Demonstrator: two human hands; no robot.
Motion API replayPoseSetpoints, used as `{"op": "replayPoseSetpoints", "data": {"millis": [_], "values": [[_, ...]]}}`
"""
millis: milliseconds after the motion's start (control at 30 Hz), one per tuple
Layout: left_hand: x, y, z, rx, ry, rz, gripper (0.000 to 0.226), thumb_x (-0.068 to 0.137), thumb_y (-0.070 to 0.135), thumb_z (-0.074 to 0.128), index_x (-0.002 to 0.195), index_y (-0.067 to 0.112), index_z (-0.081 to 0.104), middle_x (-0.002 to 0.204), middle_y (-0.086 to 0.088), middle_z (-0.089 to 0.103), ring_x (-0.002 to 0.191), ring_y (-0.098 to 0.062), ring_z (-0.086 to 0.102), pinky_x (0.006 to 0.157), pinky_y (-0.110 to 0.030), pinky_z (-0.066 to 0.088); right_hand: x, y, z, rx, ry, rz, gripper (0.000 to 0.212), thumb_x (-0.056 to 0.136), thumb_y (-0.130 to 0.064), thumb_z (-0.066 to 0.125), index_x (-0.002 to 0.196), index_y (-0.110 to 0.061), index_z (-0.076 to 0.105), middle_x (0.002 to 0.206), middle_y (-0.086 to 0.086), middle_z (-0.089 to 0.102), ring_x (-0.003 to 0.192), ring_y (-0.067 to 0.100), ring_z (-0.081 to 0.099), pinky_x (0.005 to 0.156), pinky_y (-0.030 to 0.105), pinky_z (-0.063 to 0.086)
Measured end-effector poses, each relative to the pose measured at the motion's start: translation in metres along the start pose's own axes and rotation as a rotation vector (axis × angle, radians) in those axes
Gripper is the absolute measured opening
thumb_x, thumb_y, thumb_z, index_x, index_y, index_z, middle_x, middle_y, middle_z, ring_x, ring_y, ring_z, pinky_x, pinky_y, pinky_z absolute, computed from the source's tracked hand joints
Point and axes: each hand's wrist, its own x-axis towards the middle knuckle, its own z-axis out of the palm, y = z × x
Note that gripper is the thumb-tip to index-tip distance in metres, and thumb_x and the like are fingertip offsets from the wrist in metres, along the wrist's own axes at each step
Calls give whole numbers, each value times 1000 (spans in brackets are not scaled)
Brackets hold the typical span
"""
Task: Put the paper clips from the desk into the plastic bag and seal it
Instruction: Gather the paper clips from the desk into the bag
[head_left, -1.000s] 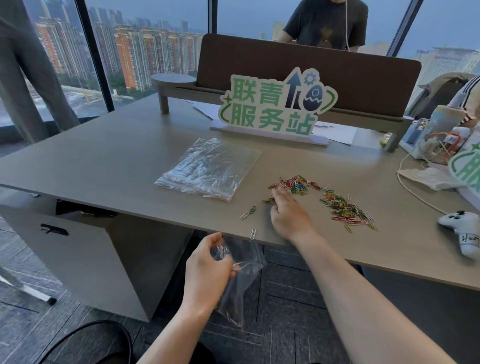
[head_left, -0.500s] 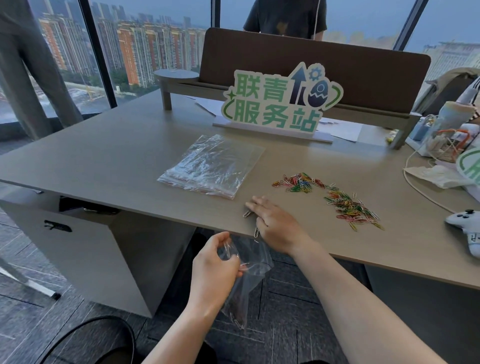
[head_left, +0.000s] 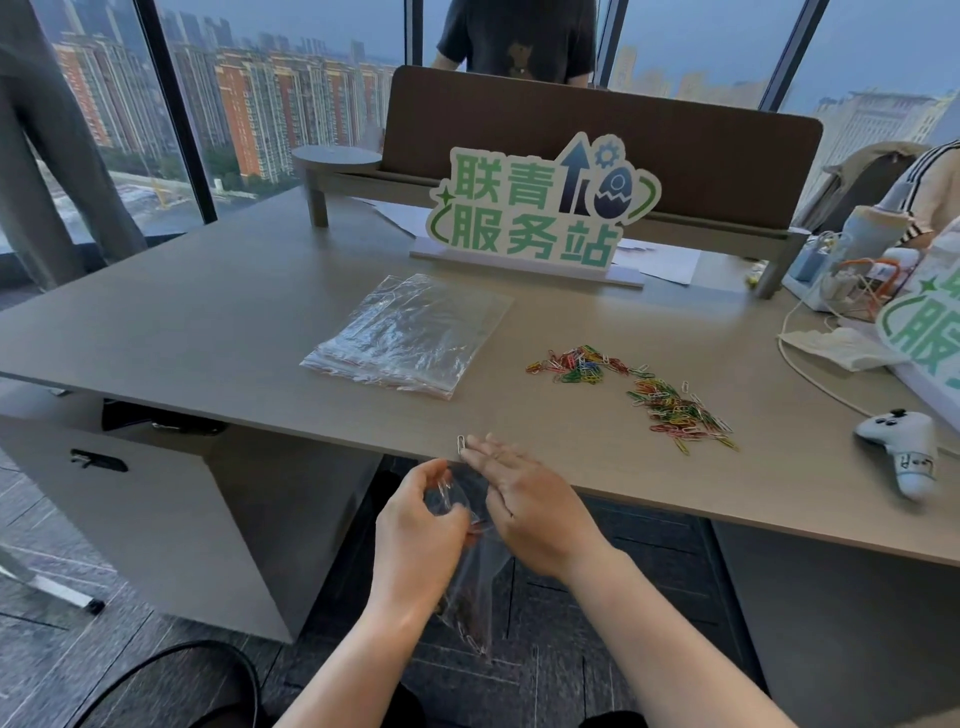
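Note:
My left hand (head_left: 421, 525) grips the mouth of a clear plastic bag (head_left: 475, 587) just below the desk's front edge; the bag hangs down with some clips at its bottom. My right hand (head_left: 524, 499) is over the bag's mouth at the edge, fingers spread, palm hidden. A single white paper clip (head_left: 461, 443) lies on the desk edge at its fingertips. Two heaps of coloured paper clips (head_left: 670, 402) lie on the desk to the right.
A stack of clear bags (head_left: 410, 335) lies mid-desk on the grey desk (head_left: 208, 322). A green-lettered sign (head_left: 540, 208) stands behind. A white game controller (head_left: 904, 447), cables and clutter sit at the right. A person stands behind the brown divider (head_left: 675, 150).
My right hand swept from the clip heap back across the desk to its front edge and now sits over the bag's mouth. My left hand raised the bag slightly toward the edge.

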Motion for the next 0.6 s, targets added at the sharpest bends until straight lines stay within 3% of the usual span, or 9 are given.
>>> {"op": "replayPoseSetpoints", "data": {"millis": [167, 300, 467, 600], "values": [[-1, -1, 1, -35, 8, -1, 46, 86, -4, 62, 124, 23, 63, 113, 9, 66, 83, -11, 76, 75, -33, 65, -13, -9, 6, 42, 36, -10, 57, 91, -18, 28, 147, -21, 35, 155, -6, 31, 143, 4, 20, 116, 18, 10], [-1, -1, 0, -13, -17, -7, 53, 83, 0, 60, 129, 26, 61, 115, 13, 64, 101, -22, 73, 83, -39, 63, -3, -9, -1, 120, 121, 36, 54, 92, -6, 34, 145, -19, 39, 152, -3, 38, 141, 8, 30, 114, 26, 27], [-2, -2, -1, 3, -15, -4, 56, 79, 9, 60, 131, 28, 60, 116, 18, 64, 105, -24, 72, 91, -43, 60, 25, -3, 0, 15, -13, 18, 56, 91, -6, 33, 146, -15, 36, 156, 1, 29, 145, 12, 20, 119, 28, 12], [0, -1, -2, -11, -14, 6, 53, 79, 7, 61, 129, 26, 61, 121, 11, 65, 102, -25, 73, 86, -41, 62, 20, -4, 2, 14, 40, -13, 54, 87, -5, 35, 140, -13, 47, 149, 1, 43, 141, 11, 31, 118, 29, 17]]}}
